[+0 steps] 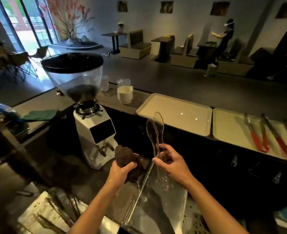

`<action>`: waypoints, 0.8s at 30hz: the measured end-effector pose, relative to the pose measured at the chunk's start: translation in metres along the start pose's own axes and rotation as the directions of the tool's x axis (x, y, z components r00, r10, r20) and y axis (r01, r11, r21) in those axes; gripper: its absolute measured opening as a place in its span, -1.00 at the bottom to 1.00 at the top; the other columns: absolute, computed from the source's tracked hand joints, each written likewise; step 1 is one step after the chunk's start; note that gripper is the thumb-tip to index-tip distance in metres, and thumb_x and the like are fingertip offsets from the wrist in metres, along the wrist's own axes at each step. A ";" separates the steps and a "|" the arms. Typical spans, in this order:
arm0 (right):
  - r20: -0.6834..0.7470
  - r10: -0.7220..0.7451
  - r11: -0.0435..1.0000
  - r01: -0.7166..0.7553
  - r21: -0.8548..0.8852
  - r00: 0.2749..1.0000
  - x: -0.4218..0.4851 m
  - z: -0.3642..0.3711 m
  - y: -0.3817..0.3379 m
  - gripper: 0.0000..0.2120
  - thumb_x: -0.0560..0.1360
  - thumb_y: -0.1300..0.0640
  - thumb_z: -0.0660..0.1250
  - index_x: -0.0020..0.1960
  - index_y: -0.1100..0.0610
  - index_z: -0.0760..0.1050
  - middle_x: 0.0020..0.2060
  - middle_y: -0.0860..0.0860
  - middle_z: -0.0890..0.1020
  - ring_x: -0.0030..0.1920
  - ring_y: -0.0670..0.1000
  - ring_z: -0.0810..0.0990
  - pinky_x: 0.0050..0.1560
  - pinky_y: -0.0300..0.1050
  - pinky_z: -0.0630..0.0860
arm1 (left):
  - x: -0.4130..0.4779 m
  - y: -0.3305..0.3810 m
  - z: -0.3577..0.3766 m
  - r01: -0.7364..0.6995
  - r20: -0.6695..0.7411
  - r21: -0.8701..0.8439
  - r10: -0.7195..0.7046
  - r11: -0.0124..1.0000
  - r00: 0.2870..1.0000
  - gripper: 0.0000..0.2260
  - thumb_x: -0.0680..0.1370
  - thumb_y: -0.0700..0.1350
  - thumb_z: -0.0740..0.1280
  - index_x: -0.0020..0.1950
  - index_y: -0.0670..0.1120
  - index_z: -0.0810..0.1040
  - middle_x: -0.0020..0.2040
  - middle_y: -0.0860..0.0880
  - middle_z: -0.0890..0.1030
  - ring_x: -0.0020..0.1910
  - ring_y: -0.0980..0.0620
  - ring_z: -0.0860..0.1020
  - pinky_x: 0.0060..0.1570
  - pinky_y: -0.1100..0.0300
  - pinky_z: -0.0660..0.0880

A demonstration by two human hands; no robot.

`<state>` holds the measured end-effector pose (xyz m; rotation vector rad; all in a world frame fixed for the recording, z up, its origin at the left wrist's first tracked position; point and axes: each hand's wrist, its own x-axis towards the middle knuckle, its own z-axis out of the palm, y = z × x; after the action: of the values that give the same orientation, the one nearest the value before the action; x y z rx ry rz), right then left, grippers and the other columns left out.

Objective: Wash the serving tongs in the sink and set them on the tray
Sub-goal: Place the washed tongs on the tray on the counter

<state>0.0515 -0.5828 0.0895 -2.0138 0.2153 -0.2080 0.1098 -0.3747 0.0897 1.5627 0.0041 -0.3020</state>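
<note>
Serving tongs point(156, 146) of clear plastic, held upright in the right hand point(171, 164) above the sink point(158, 215); scalloped tips raised toward the counter, hinged end hanging down past the palm. Right fingers point(164, 149) and thumb clamped around the middle of both arms, pressing them nearly together. Grip at mid-length judged to leave the tips free for scrubbing and to let water drain toward the basin.

Dark scrubbing sponge point(125, 157) bunched in the left hand point(120, 171), fingers curled tight around it, just beside the tongs but apart from them. Sponge held level with the lower arms of the tongs, probably ready for a stroke along their length.

Tongs glassy and see-through, with bright highlights along the edges; residue or soap not discernible through the blur. Thin water stream apparently falling below the hands, though faint.

Empty beige tray point(195, 127) on the raised counter directly beyond the sink, close behind the tong tips: the likely resting place. Second tray point(227, 132) to its right carrying red-handled tongs point(257, 137). Coffee grinder point(90, 115) standing to the left of the sink. Washing judged under way; setting down not yet done.
</note>
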 end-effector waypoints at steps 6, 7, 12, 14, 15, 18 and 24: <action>-0.136 0.094 0.995 -0.098 -0.028 0.986 -0.002 -0.070 0.026 -0.47 0.43 -0.21 0.46 0.36 -0.22 0.41 -0.05 -0.12 0.65 -0.02 -0.21 0.62 0.07 -0.22 0.55 | 0.021 0.000 0.080 0.020 0.114 -0.017 -0.018 1.000 0.993 -0.86 0.43 -0.26 0.48 -0.04 -0.11 0.64 -0.13 -0.14 0.72 -0.07 -0.13 0.69 -0.02 0.02 0.61; -0.162 0.108 0.993 -0.113 -0.022 0.981 -0.002 -0.080 0.029 -0.47 0.43 -0.20 0.47 0.36 -0.20 0.42 -0.07 -0.11 0.65 -0.03 -0.21 0.62 0.07 -0.21 0.55 | 0.024 0.000 0.090 0.022 0.137 -0.018 -0.019 1.000 0.990 -0.88 0.46 -0.26 0.46 -0.04 -0.10 0.64 -0.14 -0.12 0.73 -0.07 -0.10 0.69 -0.01 0.02 0.62; -0.326 0.174 0.982 -0.190 -0.017 0.929 0.007 -0.146 0.043 -0.41 0.44 -0.24 0.44 0.40 -0.07 0.42 -0.17 -0.06 0.65 -0.12 -0.11 0.64 0.02 -0.14 0.57 | 0.035 0.009 0.148 0.049 0.284 -0.030 -0.039 0.998 0.958 -0.87 0.51 -0.27 0.41 0.05 -0.18 0.64 -0.10 -0.11 0.74 -0.06 -0.03 0.71 0.00 0.11 0.62; -0.380 0.197 0.970 -0.235 -0.058 0.904 0.014 -0.171 0.041 -0.40 0.45 -0.27 0.41 0.40 -0.05 0.41 -0.16 -0.09 0.64 -0.11 -0.10 0.63 -0.01 -0.09 0.57 | 0.039 0.013 0.167 0.072 0.344 -0.050 -0.051 0.996 0.938 -0.83 0.52 -0.26 0.40 0.10 -0.24 0.62 -0.04 -0.18 0.73 0.01 -0.11 0.69 0.09 0.01 0.59; -0.403 0.205 0.962 -0.259 -0.083 0.892 0.019 -0.184 0.042 -0.39 0.46 -0.28 0.39 0.42 -0.04 0.39 -0.15 -0.09 0.64 -0.11 -0.11 0.62 -0.04 -0.09 0.56 | 0.041 0.016 0.177 0.076 0.371 -0.058 -0.049 0.995 0.928 -0.82 0.53 -0.26 0.39 0.11 -0.25 0.62 -0.02 -0.21 0.72 0.03 -0.14 0.69 0.13 -0.04 0.57; -0.445 0.221 0.937 -0.316 -0.151 0.868 0.034 -0.219 0.039 -0.38 0.51 -0.26 0.33 0.44 0.04 0.39 -0.13 -0.08 0.63 -0.11 -0.11 0.60 -0.14 -0.14 0.50 | 0.045 0.020 0.201 0.060 0.410 -0.050 -0.034 0.997 0.911 -0.82 0.52 -0.23 0.41 0.11 -0.24 0.63 -0.01 -0.21 0.72 0.05 -0.15 0.68 0.17 -0.10 0.55; -0.491 0.281 0.819 -0.472 -0.325 0.825 0.076 -0.283 0.048 -0.31 0.52 -0.36 0.24 0.39 0.16 0.44 0.13 0.00 0.60 0.14 0.08 0.60 0.06 -0.06 0.49 | 0.043 0.033 0.249 0.066 0.482 -0.066 -0.026 0.996 0.876 -0.87 0.53 -0.24 0.40 0.05 -0.21 0.65 -0.02 -0.20 0.72 0.04 -0.13 0.68 0.10 -0.01 0.58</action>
<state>0.0544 -0.8675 0.1727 -2.2878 1.0271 -0.3611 0.1110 -0.6280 0.1173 1.3732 -0.3332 -0.7166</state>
